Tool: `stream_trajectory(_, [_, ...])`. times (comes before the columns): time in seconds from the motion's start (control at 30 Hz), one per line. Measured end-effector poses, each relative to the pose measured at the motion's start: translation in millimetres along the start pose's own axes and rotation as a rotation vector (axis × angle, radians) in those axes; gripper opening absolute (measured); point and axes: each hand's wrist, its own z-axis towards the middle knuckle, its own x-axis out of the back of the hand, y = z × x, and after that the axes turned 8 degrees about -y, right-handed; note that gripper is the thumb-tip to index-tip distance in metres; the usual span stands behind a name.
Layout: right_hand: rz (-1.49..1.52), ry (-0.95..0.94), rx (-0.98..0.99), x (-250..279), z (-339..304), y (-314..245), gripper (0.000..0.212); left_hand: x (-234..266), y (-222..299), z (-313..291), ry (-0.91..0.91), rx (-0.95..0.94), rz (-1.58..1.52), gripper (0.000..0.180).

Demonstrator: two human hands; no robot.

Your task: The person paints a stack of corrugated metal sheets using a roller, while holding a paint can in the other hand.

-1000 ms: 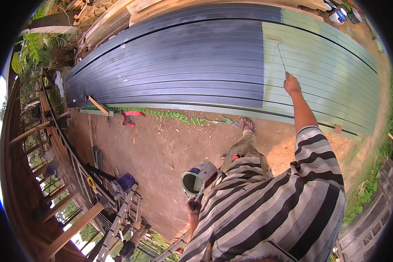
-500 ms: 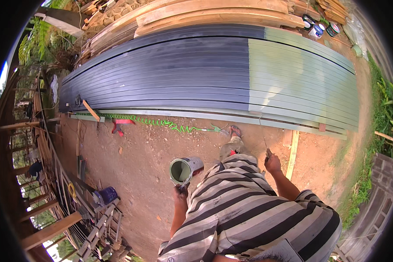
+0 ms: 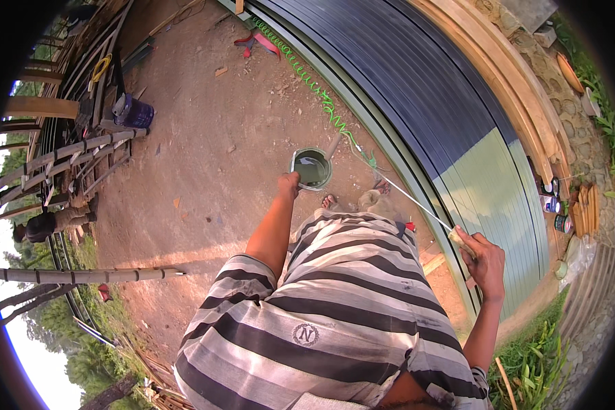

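The left hand [image 3: 289,183] gripped the rim of a paint can [image 3: 311,168], holding it above the dirt ground [image 3: 205,137]. The right hand [image 3: 484,258] was clenched on a long thin rod [image 3: 403,195], probably a roller handle, its far end in the can, beside the metal sheets [image 3: 458,123].

Outdoor worksite (dirt yard [image 3: 205,157], metal sheets [image 3: 430,89])
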Motion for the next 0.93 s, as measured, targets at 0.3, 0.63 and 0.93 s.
stream_trajectory(0.3, [-0.506, -0.185, 0.441, 17, 82, -122, 0.035, 33, -12, -44, 0.112, -0.013, 0.526, 0.037])
stream_trajectory(0.63, [-0.521, -0.401, 0.659, -72, 145, -237, 0.019, 55, -40, -128, 0.204, -0.091, 0.617, 0.063])
stream_trajectory(0.93, [-0.566, -0.452, 0.712, -100, 154, -258, 0.026, 77, -67, -135, 0.421, -0.384, 0.481, 0.069])
